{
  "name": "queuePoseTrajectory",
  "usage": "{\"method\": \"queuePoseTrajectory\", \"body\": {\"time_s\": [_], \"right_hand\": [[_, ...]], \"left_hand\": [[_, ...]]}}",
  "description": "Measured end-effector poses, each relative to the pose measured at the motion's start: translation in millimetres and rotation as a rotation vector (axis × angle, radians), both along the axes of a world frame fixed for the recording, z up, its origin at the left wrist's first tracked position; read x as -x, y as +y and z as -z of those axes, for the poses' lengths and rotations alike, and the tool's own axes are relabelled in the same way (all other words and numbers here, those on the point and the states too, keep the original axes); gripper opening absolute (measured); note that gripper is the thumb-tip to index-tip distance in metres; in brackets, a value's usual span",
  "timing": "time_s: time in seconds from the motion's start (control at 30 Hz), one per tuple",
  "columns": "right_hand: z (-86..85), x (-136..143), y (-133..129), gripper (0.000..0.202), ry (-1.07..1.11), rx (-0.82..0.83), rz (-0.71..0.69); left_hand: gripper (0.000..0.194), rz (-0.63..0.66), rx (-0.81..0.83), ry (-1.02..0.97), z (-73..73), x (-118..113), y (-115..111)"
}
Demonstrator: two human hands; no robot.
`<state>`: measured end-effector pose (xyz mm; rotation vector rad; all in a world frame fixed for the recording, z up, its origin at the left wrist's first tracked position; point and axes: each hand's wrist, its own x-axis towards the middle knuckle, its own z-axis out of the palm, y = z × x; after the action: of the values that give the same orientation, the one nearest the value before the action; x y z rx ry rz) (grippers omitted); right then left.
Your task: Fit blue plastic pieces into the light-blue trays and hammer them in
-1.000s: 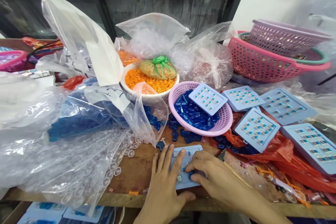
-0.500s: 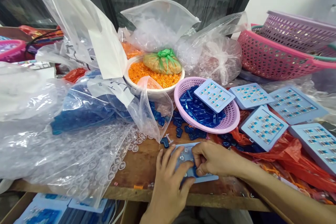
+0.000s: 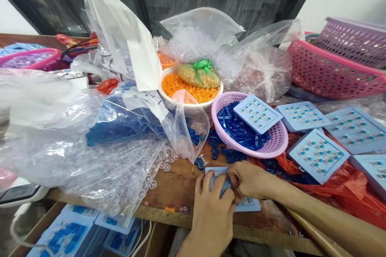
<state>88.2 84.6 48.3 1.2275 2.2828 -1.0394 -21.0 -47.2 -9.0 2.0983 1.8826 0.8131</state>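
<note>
A light blue tray lies near the table's front edge, largely covered by both hands. My left hand rests over its left side, fingers bent and somewhat apart, fingertips on the tray. From the right, my right hand reaches in with its fingers pinched low over the tray's middle; what it holds, if anything, is hidden. Just behind the tray lies a dark blue L-shaped piece. Behind them stands a light purple basket of dark blue pieces, with a filled light blue tray resting on it.
Clear plastic rings spill from a large bag at left. A white bowl of orange pieces stands behind. Filled trays lie on red plastic at right, before a pink basket. More trays sit in a box below the edge.
The view has shifted left, so things appear further right. My left hand's fingers have drawn closer together and more bent, nearer my right hand over the tray.
</note>
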Motion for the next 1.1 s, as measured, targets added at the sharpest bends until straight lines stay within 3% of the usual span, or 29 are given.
{"method": "queuePoseTrajectory", "body": {"time_s": [0.1, 0.23, 0.37, 0.5, 0.6, 0.67, 0.77, 0.83, 0.9, 0.97, 1.1], "right_hand": [[2.2, -11.3, -13.2, 0.027, 0.033, -0.081, 0.052], [8.0, -33.0, -32.4, 0.007, 0.135, -0.155, 0.08], [7.3, -58.7, -38.6, 0.02, 0.479, -0.085, 0.187], [-8.9, -74.8, -14.8, 0.032, 0.603, -0.444, 0.248], [-20.5, -64.1, 23.8, 0.029, 0.464, -0.671, 0.149], [-22.5, -45.1, 52.3, 0.018, 0.384, -0.692, 0.075], [-17.1, -11.1, 83.0, 0.038, 0.285, -0.656, -0.052], [-11.1, 5.7, 90.2, 0.037, 0.215, -0.641, -0.12], [-5.6, 13.7, 89.5, 0.022, 0.162, -0.644, -0.147], [-1.3, 13.8, 86.9, 0.009, 0.149, -0.646, -0.155], [1.3, 2.8, 89.3, 0.002, 0.242, -0.66, -0.134]], "left_hand": [[0.023, -0.023, -0.089, -0.011, 3.2, 15.6, -5.4], [0.025, -0.243, -0.244, 0.043, 6.4, 56.2, -9.4], [0.031, -0.172, -0.123, 0.166, 6.1, 74.2, 3.8], [0.035, -0.157, -0.054, 0.246, 15.4, 66.7, 24.2], [0.037, -0.164, -0.104, 0.249, 25.5, 65.3, 30.3], [0.038, -0.173, -0.135, 0.258, 28.7, 67.1, 28.9], [0.037, -0.188, -0.159, 0.262, 26.7, 69.1, 22.0], [0.034, -0.2, -0.171, 0.25, 24.0, 69.2, 16.8], [0.032, -0.202, -0.177, 0.231, 22.7, 68.8, 12.6], [0.031, -0.212, -0.185, 0.2, 23.5, 68.3, 10.2], [0.029, -0.255, -0.233, 0.1, 25.6, 65.9, 9.9]]}}
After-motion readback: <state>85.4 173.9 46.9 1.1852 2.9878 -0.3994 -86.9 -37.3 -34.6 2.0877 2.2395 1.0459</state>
